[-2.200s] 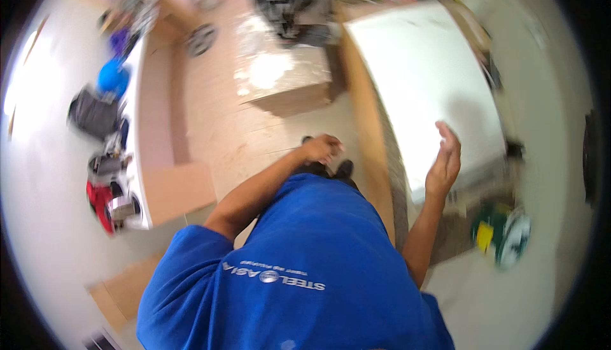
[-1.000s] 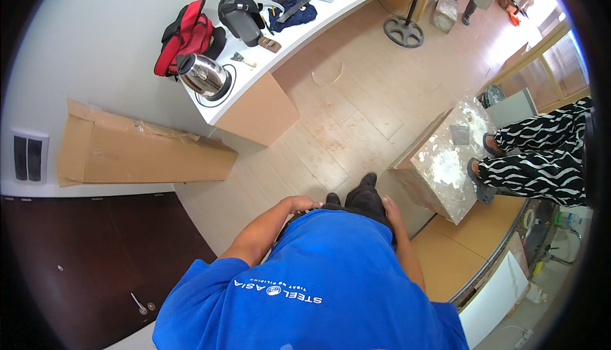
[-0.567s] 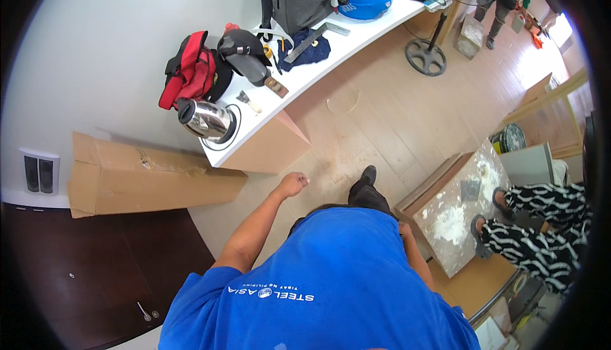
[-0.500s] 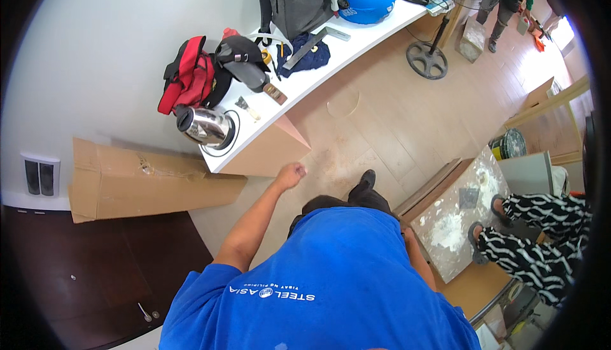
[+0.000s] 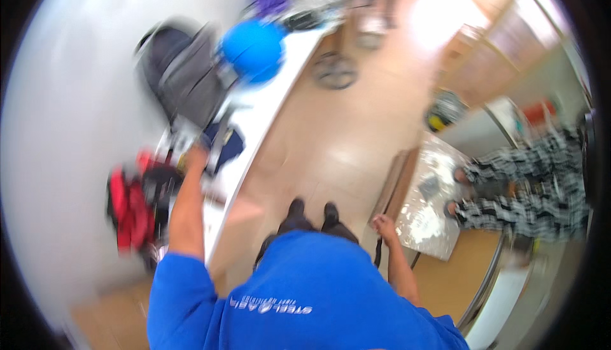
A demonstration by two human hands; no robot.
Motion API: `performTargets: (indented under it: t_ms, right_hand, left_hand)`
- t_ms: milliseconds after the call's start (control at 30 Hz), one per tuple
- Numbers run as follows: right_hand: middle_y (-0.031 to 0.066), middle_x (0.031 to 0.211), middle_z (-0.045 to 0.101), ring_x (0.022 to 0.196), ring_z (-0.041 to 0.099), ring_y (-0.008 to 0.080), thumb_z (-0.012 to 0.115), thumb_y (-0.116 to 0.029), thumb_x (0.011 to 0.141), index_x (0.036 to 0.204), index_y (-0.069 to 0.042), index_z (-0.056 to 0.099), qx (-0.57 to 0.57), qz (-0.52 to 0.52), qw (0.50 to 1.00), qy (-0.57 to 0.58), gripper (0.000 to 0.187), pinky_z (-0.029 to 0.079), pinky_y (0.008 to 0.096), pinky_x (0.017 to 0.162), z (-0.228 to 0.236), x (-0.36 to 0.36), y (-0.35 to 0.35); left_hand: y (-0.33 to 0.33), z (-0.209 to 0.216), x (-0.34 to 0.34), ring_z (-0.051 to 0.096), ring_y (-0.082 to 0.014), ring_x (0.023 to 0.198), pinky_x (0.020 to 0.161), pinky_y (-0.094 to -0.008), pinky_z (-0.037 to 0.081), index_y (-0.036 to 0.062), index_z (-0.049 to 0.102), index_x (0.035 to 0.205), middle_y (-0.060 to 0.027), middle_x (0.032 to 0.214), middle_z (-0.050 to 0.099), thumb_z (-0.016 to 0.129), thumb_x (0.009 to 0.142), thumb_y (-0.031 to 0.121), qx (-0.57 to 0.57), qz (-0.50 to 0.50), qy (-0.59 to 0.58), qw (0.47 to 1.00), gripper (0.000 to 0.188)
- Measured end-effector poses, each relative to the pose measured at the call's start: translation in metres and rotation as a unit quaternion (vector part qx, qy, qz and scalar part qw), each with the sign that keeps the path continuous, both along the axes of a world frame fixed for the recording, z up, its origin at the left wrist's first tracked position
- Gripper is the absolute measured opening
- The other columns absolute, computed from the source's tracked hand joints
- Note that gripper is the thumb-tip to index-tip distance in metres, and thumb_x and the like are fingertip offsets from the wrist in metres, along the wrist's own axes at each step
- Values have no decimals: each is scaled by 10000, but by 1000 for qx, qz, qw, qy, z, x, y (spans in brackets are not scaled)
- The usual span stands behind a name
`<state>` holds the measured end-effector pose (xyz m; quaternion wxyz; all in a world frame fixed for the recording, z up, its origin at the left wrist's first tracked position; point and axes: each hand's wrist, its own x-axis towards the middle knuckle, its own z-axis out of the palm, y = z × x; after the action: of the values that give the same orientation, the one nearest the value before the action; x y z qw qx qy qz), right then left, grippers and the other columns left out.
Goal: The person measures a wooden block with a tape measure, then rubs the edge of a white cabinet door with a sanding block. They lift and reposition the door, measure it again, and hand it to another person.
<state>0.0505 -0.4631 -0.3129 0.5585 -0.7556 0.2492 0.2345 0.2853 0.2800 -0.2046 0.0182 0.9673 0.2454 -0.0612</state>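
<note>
Frame blurred. Left hand [image 5: 196, 157] reaches over the white desk [image 5: 267, 105] edge, just beside a dark blue cloth [image 5: 228, 146] — fingers unclear, cannot tell. Right hand [image 5: 384, 226] hangs near a dusty box [image 5: 428, 207] — fingers loosely curled, empty.

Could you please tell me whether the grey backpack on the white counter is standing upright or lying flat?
Upright, as far as the blur allows: the grey backpack rises tall on the white counter beside the round blue helmet.

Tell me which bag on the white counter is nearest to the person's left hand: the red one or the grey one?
The red bag. The left hand reaches just beside it, while the grey backpack stands farther along the white counter, next to the blue helmet.
</note>
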Motion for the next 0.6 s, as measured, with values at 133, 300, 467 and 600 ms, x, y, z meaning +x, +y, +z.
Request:
performTargets:
  t_ms: [133,300,467,600]
  right_hand:
    - [23,810,668,685,630,143,661,-233,960,1038,-64,722,-62,-162,985,22,196,483,305,556,-23,-82,34]
    - [113,771,676,635,648,232,661,-192,884,916,-20,698,-65,-284,922,255,179,502,388,532,-33,-240,104]
    - [157,820,722,667,660,269,708,-158,898,908,31,738,-7,-266,893,364,192,528,433,562,-37,-295,197]
    - [125,918,749,774,691,263,699,-273,904,1053,-38,776,17,-206,932,299,288,568,442,666,-80,-310,235]
  left_hand:
    - [101,-16,22,613,-434,1274,1034,-534,514,81,540,1414,-211,1394,631,482,996,437,1,10,200,980,552]
    - [85,-37,62,634,-382,1243,1040,-483,508,162,589,1387,-154,1352,666,571,938,486,114,-47,382,916,554]
    - [91,-31,56,655,-307,1226,1055,-446,492,237,701,1284,-112,1298,702,613,911,511,162,-40,469,867,470]
    - [74,-33,97,671,-257,1178,1047,-393,481,307,740,1213,-79,1223,729,704,853,508,191,0,658,729,414]
